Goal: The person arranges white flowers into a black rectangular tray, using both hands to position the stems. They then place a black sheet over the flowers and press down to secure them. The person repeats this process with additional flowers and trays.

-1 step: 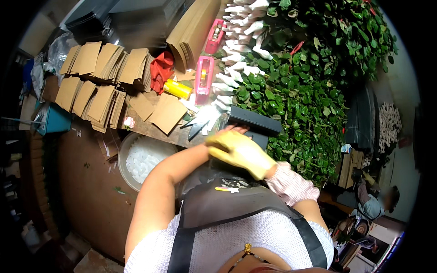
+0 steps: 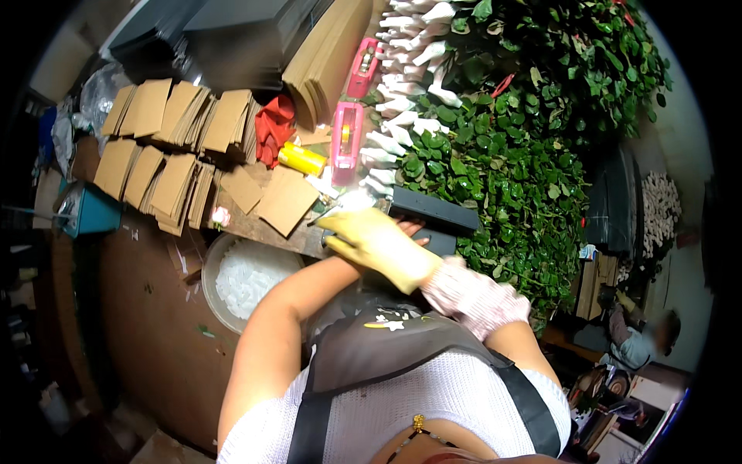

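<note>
My bare left hand (image 2: 411,227) lies on the dark grey tray-like holder (image 2: 434,210), its visible fingers stretched out flat and the rest hidden under my other hand. Crossing above it is my right hand (image 2: 379,243) in a yellow rubber glove. Its fingers point left, thumb apart, over the table edge beside a pair of scissors (image 2: 318,220), which it now mostly covers. Whether the glove touches the scissors cannot be made out. Just beyond the holder lie leafy green stems (image 2: 502,209) in a big pile, with white-wrapped bundle ends (image 2: 380,157) along its left side.
Two pink tape dispensers (image 2: 347,143), a yellow roll (image 2: 301,159), a red cloth (image 2: 274,127) and cardboard sheets (image 2: 287,203) lie on the table. Cardboard stacks (image 2: 174,185) stand at left, near a pink rose (image 2: 221,216). Below is a tub (image 2: 209,282) of white pieces. Another person (image 2: 635,344) is at far right.
My gloved right hand has moved left across my left wrist to the scissors, which lay in plain sight before. My left hand stays on the dark holder.
</note>
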Tool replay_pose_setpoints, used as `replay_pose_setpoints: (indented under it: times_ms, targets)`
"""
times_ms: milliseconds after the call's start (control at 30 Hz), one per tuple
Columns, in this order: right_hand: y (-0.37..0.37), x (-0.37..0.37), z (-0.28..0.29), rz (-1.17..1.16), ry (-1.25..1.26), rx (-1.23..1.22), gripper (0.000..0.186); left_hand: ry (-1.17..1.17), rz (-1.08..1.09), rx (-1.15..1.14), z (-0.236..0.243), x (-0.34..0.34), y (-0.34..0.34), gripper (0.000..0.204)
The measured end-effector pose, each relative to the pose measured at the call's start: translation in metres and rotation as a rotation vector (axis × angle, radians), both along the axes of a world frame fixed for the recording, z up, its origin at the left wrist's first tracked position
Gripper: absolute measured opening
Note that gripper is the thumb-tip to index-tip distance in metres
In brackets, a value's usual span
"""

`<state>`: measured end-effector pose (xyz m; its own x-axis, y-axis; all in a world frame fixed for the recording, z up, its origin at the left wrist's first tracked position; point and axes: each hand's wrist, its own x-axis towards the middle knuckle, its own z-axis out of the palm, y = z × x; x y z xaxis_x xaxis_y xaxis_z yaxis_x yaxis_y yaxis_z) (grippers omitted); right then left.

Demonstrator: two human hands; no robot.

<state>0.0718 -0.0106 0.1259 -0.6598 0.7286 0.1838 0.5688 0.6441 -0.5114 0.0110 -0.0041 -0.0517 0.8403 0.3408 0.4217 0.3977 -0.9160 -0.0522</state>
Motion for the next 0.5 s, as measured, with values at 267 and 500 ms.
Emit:
replay_pose_setpoints:
  times_ms: [267,500]
  targets:
    - [0.096,-0.106,-0.111,0.065,-0.474,0.367,0.021,0.136,-0.205,-0.79,0.011,0.003,0.018,0.07]
    - [0.065,-0.028,0.013,-0.207,-0.349,0.165,0.013,0.182,-0.241,-0.809,0.012,-0.003,0.021,0.073]
